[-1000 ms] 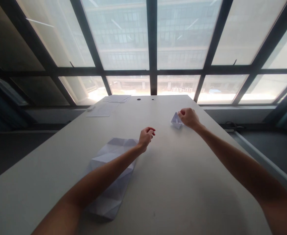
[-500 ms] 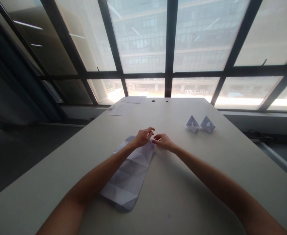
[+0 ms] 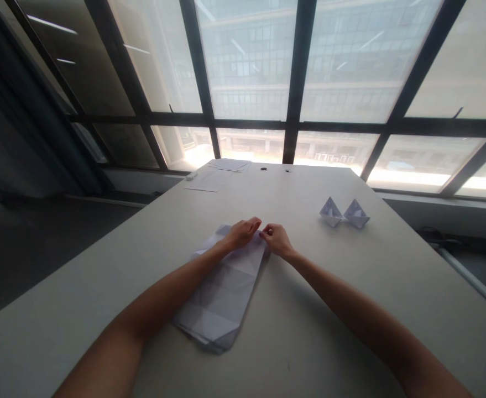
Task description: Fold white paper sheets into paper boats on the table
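A creased white sheet of paper point(image 3: 223, 296) lies long-ways on the table in front of me, with fold lines across it and layered edges at its near end. At the paper's far right corner, my right hand point(image 3: 276, 240) is closed in a pinch on the edge. My left hand point(image 3: 243, 233) rests over the far end, its fingers drawn together on the paper close beside the right fingertips. My left forearm covers part of the sheet's left side.
Two folded paper boats, a left one point(image 3: 330, 213) and a right one point(image 3: 356, 214), stand side by side on the white table point(image 3: 309, 309). Flat papers point(image 3: 209, 181) lie at the far left. Dark-framed windows point(image 3: 251, 99) rise behind the table.
My right fingers have closed on the paper's corner, and the left fingers have drawn together. The paper's far end is slightly lifted and shifted. The view has tilted a little.
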Demonstrator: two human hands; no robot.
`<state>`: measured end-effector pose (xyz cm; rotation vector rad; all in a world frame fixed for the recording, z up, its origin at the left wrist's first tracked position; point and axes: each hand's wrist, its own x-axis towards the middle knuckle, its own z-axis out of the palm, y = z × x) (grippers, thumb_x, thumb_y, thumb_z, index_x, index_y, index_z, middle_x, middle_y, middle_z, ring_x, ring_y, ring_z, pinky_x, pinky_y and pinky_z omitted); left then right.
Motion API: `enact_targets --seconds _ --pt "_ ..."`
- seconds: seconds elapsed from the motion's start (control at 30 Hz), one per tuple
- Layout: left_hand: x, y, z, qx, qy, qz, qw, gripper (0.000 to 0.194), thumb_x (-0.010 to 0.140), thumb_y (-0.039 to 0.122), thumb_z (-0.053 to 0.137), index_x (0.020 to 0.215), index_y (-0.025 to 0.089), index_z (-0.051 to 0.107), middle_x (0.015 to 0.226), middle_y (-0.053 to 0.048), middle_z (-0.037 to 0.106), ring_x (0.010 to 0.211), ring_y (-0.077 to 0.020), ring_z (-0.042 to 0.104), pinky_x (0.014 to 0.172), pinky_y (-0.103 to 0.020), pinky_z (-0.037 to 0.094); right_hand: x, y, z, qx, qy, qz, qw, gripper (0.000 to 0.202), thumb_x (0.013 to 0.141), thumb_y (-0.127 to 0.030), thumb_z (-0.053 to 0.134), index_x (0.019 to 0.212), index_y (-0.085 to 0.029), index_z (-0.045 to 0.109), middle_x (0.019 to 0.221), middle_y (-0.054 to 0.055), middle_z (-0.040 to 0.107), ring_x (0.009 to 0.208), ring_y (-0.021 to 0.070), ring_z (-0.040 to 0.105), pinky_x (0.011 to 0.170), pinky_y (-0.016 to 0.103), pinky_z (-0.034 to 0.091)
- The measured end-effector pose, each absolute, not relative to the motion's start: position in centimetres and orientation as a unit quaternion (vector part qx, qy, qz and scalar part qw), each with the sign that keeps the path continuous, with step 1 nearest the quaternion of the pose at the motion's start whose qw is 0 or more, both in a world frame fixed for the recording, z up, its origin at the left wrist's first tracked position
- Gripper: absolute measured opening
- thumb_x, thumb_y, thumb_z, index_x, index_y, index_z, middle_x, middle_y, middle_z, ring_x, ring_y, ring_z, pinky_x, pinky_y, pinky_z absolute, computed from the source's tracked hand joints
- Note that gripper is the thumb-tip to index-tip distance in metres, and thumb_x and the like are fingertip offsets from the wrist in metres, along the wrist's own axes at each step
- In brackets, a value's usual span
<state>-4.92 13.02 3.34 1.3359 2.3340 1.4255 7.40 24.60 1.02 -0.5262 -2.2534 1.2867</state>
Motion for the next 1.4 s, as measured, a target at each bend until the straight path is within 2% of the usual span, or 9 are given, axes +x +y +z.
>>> enact_targets --seconds 0.17,0.4,0.5,0.67,0.8,1.03,1.1,1.2,1.4 --pt "-5.3 12.4 3.7 0.516 0.794 0.318 0.043 0.032 0.095 0.048 0.044 0.115 0.030 0.062 0.103 -0.004 0.070 0.102 -0.0257 0.063 0.087 -0.030 0.042 8.3 25.8 1.3 -0.208 -0.837 0.408 0.300 0.007 0.077 -0.027 0.065 0.075 -0.020 0.065 0.083 0.005 0.069 0.074 0.0177 0.063 0.072 0.029 0.048" --pt "-6.1 12.2 3.3 0.528 0.787 0.319 -0.007 0.044 0.101 0.046 0.027 0.130 0.027 0.054 0.116 -0.006 0.066 0.108 -0.0238 0.061 0.093 -0.031 0.041 11.1 28.9 0.9 -0.261 -0.792 0.413 0.365 0.013 0.081 -0.031 0.052 0.080 -0.020 0.060 0.069 0.003 0.064 0.067 0.0193 0.059 0.063 0.027 0.042" --pt "-6.5 12.1 2.9 0.520 0.785 0.336 -0.015 0.045 0.101 0.046 0.026 0.131 0.026 0.053 0.106 -0.006 0.067 0.102 -0.0231 0.063 0.090 -0.030 0.042 12.3 30.4 1.1 -0.268 -0.793 0.405 0.367 0.014 0.082 -0.032 0.050 0.081 -0.020 0.058 0.071 0.004 0.064 0.069 0.0197 0.059 0.064 0.028 0.042" --pt "-7.2 11.6 2.7 0.531 0.785 0.318 -0.008 0.042 0.098 0.049 0.037 0.126 0.024 0.056 0.064 0.001 0.059 0.064 -0.0197 0.060 0.069 -0.025 0.041 13.8 33.1 1.1 -0.272 -0.792 0.389 0.383 0.016 0.081 -0.034 0.050 0.080 -0.020 0.057 0.074 0.005 0.063 0.071 0.0196 0.057 0.065 0.028 0.042" --pt "-8.2 10.8 2.8 0.541 0.796 0.270 0.006 0.042 0.094 0.049 0.045 0.128 0.025 0.054 0.058 0.003 0.055 0.059 -0.0184 0.057 0.065 -0.023 0.039 14.8 34.9 0.9 -0.268 -0.783 0.401 0.392 0.017 0.080 -0.035 0.050 0.081 -0.019 0.057 0.073 0.004 0.063 0.070 0.0187 0.057 0.064 0.027 0.042" --pt "-13.8 7.3 3.3 0.556 0.820 0.133 -0.014 0.042 0.097 0.050 0.036 0.126 0.026 0.055 0.065 0.000 0.061 0.069 -0.0221 0.063 0.070 -0.027 0.044 17.6 37.4 0.2 -0.255 -0.777 0.414 0.400 0.023 0.078 -0.040 0.053 0.080 -0.018 0.058 0.071 0.005 0.063 0.066 0.0190 0.058 0.061 0.028 0.044" --pt "-15.4 6.6 4.4 0.570 0.815 0.104 -0.019 0.041 0.098 0.048 0.034 0.123 0.027 0.058 0.084 -0.003 0.069 0.081 -0.0233 0.065 0.076 -0.029 0.046 18.5 37.9 0.0 -0.264 -0.773 0.414 0.401 0.025 0.077 -0.042 0.054 0.080 -0.017 0.058 0.070 0.006 0.063 0.065 0.0191 0.058 0.060 0.029 0.044" --pt "-15.5 7.5 7.2 0.599 0.785 0.130 -0.089 0.040 0.098 0.044 0.035 0.124 0.023 0.058 0.114 -0.008 0.065 0.097 -0.0239 0.063 0.086 -0.033 0.047 19.5 38.5 -0.5 -0.282 -0.769 0.407 0.405 0.028 0.076 -0.044 0.056 0.080 -0.017 0.059 0.071 0.006 0.064 0.064 0.0195 0.059 0.060 0.030 0.045" --pt "-4.2 15.3 11.0 0.705 0.646 0.253 -0.149 0.028 0.100 0.027 0.039 0.117 0.019 0.060 0.098 -0.007 0.067 0.088 -0.0177 0.063 0.084 -0.031 0.048 20.6 38.7 -1.4 -0.296 -0.776 0.383 0.405 0.025 0.076 -0.042 0.055 0.078 -0.017 0.059 0.072 0.007 0.066 0.066 0.0203 0.061 0.062 0.031 0.046"
